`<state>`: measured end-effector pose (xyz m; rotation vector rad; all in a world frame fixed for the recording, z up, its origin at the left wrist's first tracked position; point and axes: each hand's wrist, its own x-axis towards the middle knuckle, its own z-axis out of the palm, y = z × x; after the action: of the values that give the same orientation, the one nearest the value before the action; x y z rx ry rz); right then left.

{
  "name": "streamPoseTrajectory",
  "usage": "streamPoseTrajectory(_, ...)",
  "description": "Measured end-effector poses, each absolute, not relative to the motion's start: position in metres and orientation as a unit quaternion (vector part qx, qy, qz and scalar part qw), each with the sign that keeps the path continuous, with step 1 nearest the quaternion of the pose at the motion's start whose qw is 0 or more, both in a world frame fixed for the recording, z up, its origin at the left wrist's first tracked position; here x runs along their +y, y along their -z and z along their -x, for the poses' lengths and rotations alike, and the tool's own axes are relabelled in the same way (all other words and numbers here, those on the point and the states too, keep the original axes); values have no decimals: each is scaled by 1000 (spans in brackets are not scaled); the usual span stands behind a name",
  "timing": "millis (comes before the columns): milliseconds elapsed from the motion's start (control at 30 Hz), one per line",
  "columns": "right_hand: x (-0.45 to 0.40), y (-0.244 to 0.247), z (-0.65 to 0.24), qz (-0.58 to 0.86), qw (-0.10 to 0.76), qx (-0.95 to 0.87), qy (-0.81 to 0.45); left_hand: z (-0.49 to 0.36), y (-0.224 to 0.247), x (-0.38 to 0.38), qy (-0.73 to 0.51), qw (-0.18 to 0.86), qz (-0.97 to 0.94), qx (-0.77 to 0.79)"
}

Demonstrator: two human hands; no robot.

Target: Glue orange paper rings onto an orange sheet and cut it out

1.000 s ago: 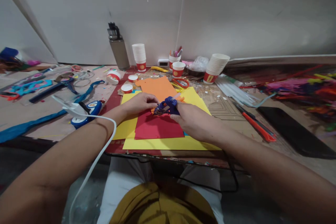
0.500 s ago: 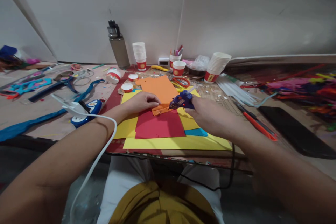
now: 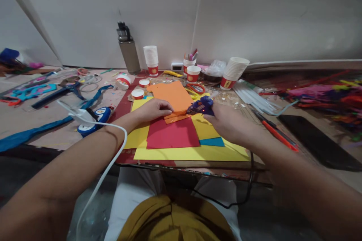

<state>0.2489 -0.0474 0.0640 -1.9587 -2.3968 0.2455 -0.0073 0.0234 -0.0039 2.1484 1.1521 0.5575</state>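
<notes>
My right hand [image 3: 223, 118] is closed round a dark blue glue gun [image 3: 202, 106], its nozzle at the right end of a fold in the orange paper [image 3: 172, 96]. With fingers together, my left hand [image 3: 155, 109] holds the left side of that orange paper near the fold. Under it lie a red sheet [image 3: 172, 135], yellow sheets [image 3: 220, 154] and a bit of blue paper [image 3: 212, 142]. Whether glue is coming out is too small to tell.
Behind the paper stand a bottle [image 3: 129, 54], stacked paper cups [image 3: 151, 58] and a cup of pens [image 3: 189, 64]. At right are a red cutter [image 3: 279, 135], white glue sticks [image 3: 254, 96] and a black phone [image 3: 319, 141]. A white cable [image 3: 113, 165] crosses my left forearm.
The glue gun in my right hand has moved slightly right along the fold of the orange paper. My left hand has hardly moved.
</notes>
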Motion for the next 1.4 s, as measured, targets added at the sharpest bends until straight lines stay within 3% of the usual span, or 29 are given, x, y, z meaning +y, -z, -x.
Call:
streamPoseTrajectory(433,-42,-66,-276,687,-7,-726,-30,4,0,19,-190,302,-825,438)
streamPoseTrajectory(1400,-30,-51,-269,687,29,-726,-11,2,-1,20,-180,280,-830,448)
